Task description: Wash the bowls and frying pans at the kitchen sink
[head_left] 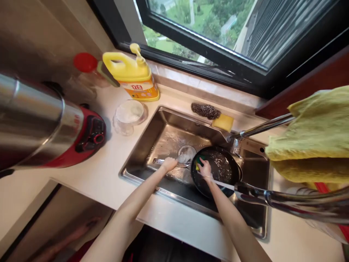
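Looking down from my head, my left hand (169, 164) is closed around the pan's handle (159, 161), near the front edge of the sink (141, 145). My right hand (205, 168) is clamped on a green sponge (200, 162), pressed against the inside of the dark pan (218, 171), which sits tilted in the sink under the tap (261, 126). The pan looks wet and sudsy, so I judge scrubbing is underway, rinsing still ahead. Dish soap (136, 78) stands at the counter's back edge.

Two bare forearms reach forward and down, angled slightly toward each other. The left hand (168, 164) is curled in a closed grip, knuckles up. The right hand (205, 168) presses downward, fingers bent and gripping.
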`<state>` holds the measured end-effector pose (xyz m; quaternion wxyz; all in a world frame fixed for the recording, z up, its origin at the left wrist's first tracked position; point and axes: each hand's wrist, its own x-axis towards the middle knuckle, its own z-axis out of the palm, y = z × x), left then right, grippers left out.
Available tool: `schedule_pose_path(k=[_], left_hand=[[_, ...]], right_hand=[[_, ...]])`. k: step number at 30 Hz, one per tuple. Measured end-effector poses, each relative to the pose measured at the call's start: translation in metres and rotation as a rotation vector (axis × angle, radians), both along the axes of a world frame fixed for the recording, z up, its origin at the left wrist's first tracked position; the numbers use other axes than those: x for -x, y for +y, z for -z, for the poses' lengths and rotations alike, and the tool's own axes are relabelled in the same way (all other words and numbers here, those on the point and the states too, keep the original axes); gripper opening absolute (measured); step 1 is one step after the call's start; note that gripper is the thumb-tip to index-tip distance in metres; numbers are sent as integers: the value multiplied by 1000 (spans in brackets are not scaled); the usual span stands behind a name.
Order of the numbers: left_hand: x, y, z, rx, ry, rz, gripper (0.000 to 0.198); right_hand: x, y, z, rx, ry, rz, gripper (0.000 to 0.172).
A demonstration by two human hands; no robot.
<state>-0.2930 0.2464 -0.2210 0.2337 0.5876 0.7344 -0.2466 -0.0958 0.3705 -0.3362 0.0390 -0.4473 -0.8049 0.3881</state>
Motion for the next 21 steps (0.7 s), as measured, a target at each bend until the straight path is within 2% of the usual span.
schedule_pose_path(k=[2, 7, 9, 12, 16, 18, 21], left_hand=[[2, -2, 2, -22, -6, 2, 27], [8, 2, 6, -50, -17, 13, 28], [12, 6, 8, -48, -36, 24, 26], [19, 11, 8, -39, -72, 50, 22], [22, 8, 5, -26, -98, 91, 23], [19, 3, 3, -17, -79, 75, 25], [12, -8, 3, -17, -36, 3, 27]], right_hand=[[0, -9, 5, 34, 46, -152, 44], [-38, -17, 18, 61, 57, -742, 35], [-43, -14, 21, -8, 22, -832, 37], [-29, -2, 22, -179, -17, -795, 45], [-2, 29, 22, -291, -63, -609, 47], [-3, 46, 23, -289, -110, -454, 49], [-29, 64, 26, -273, -168, -199, 52]])
